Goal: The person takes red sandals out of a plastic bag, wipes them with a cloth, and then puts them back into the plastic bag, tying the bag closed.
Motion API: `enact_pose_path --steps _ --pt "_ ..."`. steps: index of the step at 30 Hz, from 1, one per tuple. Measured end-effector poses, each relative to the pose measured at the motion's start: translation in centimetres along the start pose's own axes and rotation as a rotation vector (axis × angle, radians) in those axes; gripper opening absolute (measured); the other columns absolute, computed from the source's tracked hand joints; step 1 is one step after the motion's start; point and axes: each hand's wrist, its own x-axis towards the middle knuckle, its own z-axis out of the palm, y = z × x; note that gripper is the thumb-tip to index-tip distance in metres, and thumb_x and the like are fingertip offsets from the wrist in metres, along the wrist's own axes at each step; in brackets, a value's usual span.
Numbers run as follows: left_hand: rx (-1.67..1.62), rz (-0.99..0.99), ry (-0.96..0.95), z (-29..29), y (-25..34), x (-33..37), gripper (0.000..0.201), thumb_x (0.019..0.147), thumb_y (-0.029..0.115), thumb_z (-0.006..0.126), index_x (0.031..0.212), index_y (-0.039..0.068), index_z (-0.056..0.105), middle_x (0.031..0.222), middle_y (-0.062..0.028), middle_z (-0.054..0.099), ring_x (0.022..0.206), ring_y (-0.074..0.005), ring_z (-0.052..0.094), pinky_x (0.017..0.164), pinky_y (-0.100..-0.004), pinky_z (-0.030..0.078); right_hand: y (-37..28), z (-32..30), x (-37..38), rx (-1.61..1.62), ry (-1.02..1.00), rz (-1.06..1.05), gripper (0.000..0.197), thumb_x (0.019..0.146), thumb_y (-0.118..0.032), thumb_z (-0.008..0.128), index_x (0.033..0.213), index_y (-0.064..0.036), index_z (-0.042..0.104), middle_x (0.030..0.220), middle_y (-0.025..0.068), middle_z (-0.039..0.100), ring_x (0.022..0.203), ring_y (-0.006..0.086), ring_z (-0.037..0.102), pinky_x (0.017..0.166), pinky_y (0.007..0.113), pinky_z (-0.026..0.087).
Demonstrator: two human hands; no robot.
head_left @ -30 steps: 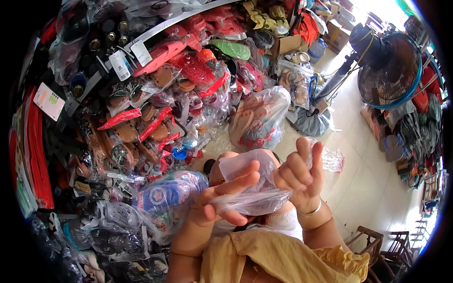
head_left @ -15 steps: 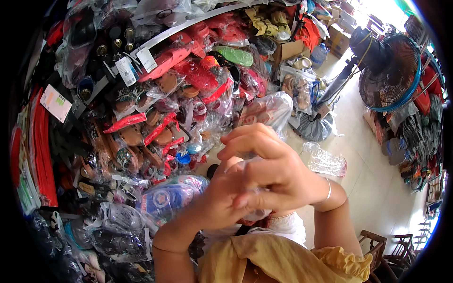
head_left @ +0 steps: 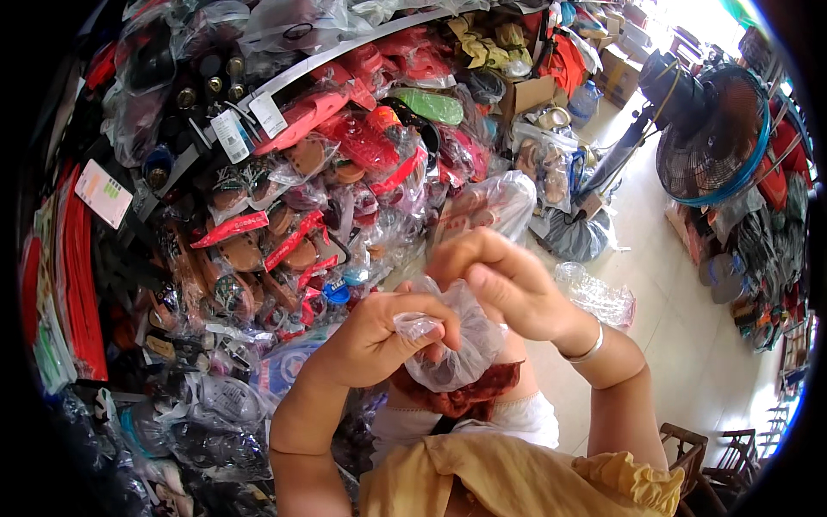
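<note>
My left hand (head_left: 379,336) is closed on the gathered neck of a clear plastic bag (head_left: 465,345), pinching it between thumb and bent fingers. The bag bulges out to the right of that hand, in front of my lap. Just above its right side is my right hand (head_left: 517,289), slightly blurred, with curved fingers and the thumb held apart from them; I see nothing in its grasp. Beneath the bag a dark red, crumpled-looking thing (head_left: 469,401) lies at my lap. Whether it is joined to the bag cannot be made out.
Bagged sandals and slippers (head_left: 293,233) are heaped to the left and ahead. A standing fan (head_left: 711,129) is at the far right, near stacked footwear (head_left: 749,241). An empty plastic wrapper (head_left: 594,293) lies on the tiled floor. Wooden stools (head_left: 685,448) stand at the lower right.
My hands, earlier crossed over each other, have come apart. The left moved lower left with the bag's neck, and the bag and red thing now show clearly. The right has uncurled somewhat.
</note>
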Motion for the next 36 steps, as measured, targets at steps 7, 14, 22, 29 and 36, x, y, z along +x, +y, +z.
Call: enact_pose_path --steps 7,14,22,29,36 --pt "0.061 0.045 -0.117 0.2 1.7 0.4 0.017 0.097 0.011 0.054 0.095 0.0 0.066 0.083 -0.0039 0.065 0.071 -0.009 0.06 0.065 -0.0243 0.048 -0.5 1.9 0.3 0.143 0.001 0.018 0.02 0.102 -0.02 0.05 0.104 -0.0002 0.052 0.1 0.0027 0.053 0.092 0.0088 0.049 0.082 0.026 0.042" --pt "-0.275 0.004 0.332 -0.3 -1.0 1.1 0.011 0.089 0.006 0.067 0.099 0.002 0.068 0.09 -0.0006 0.069 0.082 -0.005 0.06 0.071 -0.0211 0.049 0.3 1.6 0.1 -0.128 0.206 -0.213 0.013 0.095 -0.016 0.058 0.096 -0.004 0.055 0.098 0.0061 0.052 0.091 0.0196 0.052 0.082 0.035 0.043" --pt "0.036 -0.109 0.167 -1.2 0.8 1.6 0.011 0.081 -0.005 0.065 0.088 0.003 0.061 0.089 -0.0003 0.064 0.082 -0.0082 0.059 0.073 -0.0248 0.048 0.7 0.8 -1.0 -0.734 0.022 -0.465 0.037 0.076 -0.014 0.075 0.108 -0.0054 0.057 0.108 0.0113 0.054 0.107 0.0311 0.053 0.088 0.042 0.043" --pt "0.939 0.258 0.243 1.0 1.0 1.0 0.019 0.072 0.003 0.071 0.082 0.007 0.055 0.083 -0.0081 0.061 0.077 -0.0276 0.06 0.072 -0.0394 0.05 -0.5 0.4 0.3 -0.272 -0.08 -0.059 0.042 0.095 -0.021 0.06 0.125 0.0027 0.044 0.113 0.0176 0.058 0.099 0.0228 0.062 0.083 0.035 0.05" --pt "1.216 0.691 0.458 1.5 0.0 -0.6 0.043 0.072 -0.001 0.079 0.094 0.011 0.044 0.101 -0.0117 0.062 0.074 -0.027 0.062 0.062 -0.0347 0.052 -3.0 1.6 0.6 -0.074 -0.097 0.25 0.043 0.098 -0.014 0.053 0.136 0.0038 0.042 0.118 0.0129 0.058 0.108 0.0169 0.057 0.093 0.032 0.046"
